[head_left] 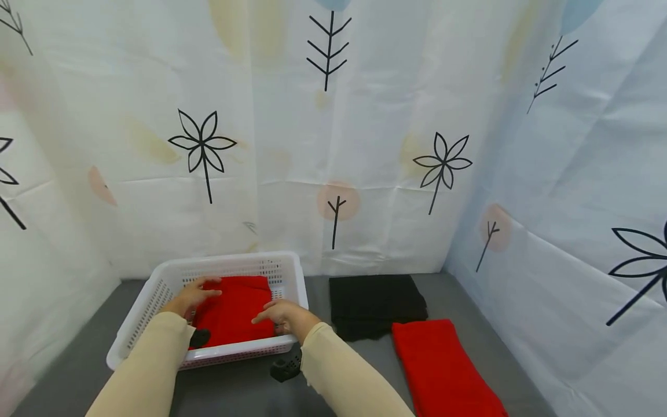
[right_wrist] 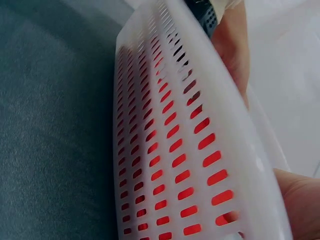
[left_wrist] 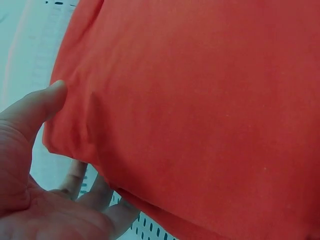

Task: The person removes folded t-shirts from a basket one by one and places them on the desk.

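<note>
A folded red cloth (head_left: 234,313) lies inside a white perforated plastic basket (head_left: 156,289). My left hand (head_left: 193,296) is in the basket at the cloth's left side, fingers spread. In the left wrist view the left thumb (left_wrist: 47,102) is against the cloth's edge, and the other fingers pass partly out of sight beneath it. My right hand (head_left: 289,317) reaches over the basket's near right rim to the cloth's right edge, its fingers loosely extended. In the right wrist view the basket wall (right_wrist: 165,140) hides most of that hand, and red cloth shows through the slots.
On the grey table (head_left: 234,394), right of the basket, lies a folded black cloth (head_left: 375,301). A second folded red cloth (head_left: 443,365) lies nearer and further right, against the black one's corner. Printed white curtains (head_left: 365,145) enclose the table's back and sides.
</note>
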`<state>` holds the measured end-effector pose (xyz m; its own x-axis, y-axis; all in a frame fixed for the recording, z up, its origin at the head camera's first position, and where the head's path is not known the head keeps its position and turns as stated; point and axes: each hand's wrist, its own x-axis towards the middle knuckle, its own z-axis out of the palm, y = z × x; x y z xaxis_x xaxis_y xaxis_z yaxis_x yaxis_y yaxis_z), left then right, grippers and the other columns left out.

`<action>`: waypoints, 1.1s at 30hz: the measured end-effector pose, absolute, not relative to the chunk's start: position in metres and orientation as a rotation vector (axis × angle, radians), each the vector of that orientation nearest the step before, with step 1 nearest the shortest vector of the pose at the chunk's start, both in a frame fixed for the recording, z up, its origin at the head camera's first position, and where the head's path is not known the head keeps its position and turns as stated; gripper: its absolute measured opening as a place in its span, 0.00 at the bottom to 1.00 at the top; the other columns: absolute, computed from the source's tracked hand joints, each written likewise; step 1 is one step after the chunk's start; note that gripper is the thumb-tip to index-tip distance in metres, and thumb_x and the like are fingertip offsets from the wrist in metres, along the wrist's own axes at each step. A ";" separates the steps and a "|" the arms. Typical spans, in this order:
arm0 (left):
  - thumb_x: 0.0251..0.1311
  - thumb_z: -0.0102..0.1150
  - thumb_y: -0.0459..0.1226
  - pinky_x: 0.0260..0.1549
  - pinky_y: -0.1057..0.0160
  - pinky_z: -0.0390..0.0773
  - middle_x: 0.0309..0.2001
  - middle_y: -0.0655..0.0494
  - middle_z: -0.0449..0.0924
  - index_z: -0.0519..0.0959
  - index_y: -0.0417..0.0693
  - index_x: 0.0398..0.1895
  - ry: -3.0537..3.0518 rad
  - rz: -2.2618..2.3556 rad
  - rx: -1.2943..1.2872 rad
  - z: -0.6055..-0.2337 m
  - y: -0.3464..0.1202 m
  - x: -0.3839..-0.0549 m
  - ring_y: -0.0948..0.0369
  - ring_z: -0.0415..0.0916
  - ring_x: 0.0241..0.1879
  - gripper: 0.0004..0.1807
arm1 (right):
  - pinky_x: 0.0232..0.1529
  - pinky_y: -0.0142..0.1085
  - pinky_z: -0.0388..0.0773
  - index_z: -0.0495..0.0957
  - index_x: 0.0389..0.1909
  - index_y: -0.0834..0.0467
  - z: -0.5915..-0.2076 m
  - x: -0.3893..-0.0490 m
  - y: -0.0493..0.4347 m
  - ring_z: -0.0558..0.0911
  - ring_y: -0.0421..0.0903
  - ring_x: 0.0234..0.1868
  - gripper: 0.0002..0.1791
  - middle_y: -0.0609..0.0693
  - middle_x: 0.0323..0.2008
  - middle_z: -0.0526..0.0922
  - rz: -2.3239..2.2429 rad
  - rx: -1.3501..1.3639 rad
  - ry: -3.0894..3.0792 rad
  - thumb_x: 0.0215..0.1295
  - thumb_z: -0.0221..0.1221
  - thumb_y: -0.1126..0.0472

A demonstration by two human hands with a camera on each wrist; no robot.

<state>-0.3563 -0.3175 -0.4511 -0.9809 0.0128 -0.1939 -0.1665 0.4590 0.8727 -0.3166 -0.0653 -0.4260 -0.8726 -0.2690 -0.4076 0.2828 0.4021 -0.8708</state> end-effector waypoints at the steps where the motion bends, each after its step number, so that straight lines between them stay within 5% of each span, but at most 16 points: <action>1: 0.68 0.53 0.36 0.65 0.31 0.53 0.71 0.24 0.42 0.58 0.33 0.69 2.532 1.535 -0.138 -0.451 -0.317 -0.357 0.29 0.44 0.68 0.30 | 0.60 0.50 0.75 0.75 0.56 0.63 -0.427 -0.317 -0.066 0.73 0.57 0.58 0.24 0.59 0.57 0.74 -1.487 0.019 2.165 0.58 0.66 0.66; 6: 0.67 0.56 0.35 0.61 0.32 0.62 0.70 0.25 0.47 0.59 0.34 0.69 2.528 1.517 -0.148 -0.455 -0.318 -0.358 0.32 0.54 0.63 0.31 | 0.57 0.45 0.78 0.77 0.50 0.63 -0.431 -0.318 -0.070 0.76 0.54 0.51 0.20 0.58 0.51 0.77 -1.451 0.058 2.168 0.56 0.68 0.68; 12: 0.60 0.65 0.38 0.51 0.45 0.74 0.62 0.27 0.59 0.66 0.38 0.65 2.526 1.514 -0.069 -0.462 -0.323 -0.361 0.40 0.67 0.51 0.32 | 0.55 0.44 0.78 0.77 0.45 0.60 -0.431 -0.319 -0.072 0.76 0.52 0.45 0.17 0.55 0.45 0.78 -1.343 0.036 2.232 0.55 0.69 0.66; 24: 0.65 0.56 0.31 0.43 0.52 0.80 0.63 0.27 0.60 0.62 0.35 0.68 2.451 1.618 -0.146 -0.458 -0.316 -0.358 0.45 0.73 0.48 0.29 | 0.60 0.45 0.75 0.76 0.50 0.57 -0.434 -0.322 -0.074 0.71 0.53 0.50 0.22 0.57 0.50 0.74 -1.426 0.085 2.128 0.54 0.69 0.69; 33: 0.65 0.56 0.29 0.45 0.49 0.80 0.62 0.26 0.61 0.61 0.33 0.68 2.461 1.580 -0.079 -0.460 -0.315 -0.359 0.44 0.72 0.49 0.29 | 0.53 0.39 0.79 0.75 0.52 0.58 -0.436 -0.324 -0.073 0.72 0.50 0.44 0.23 0.56 0.47 0.73 -1.485 0.060 2.022 0.55 0.67 0.72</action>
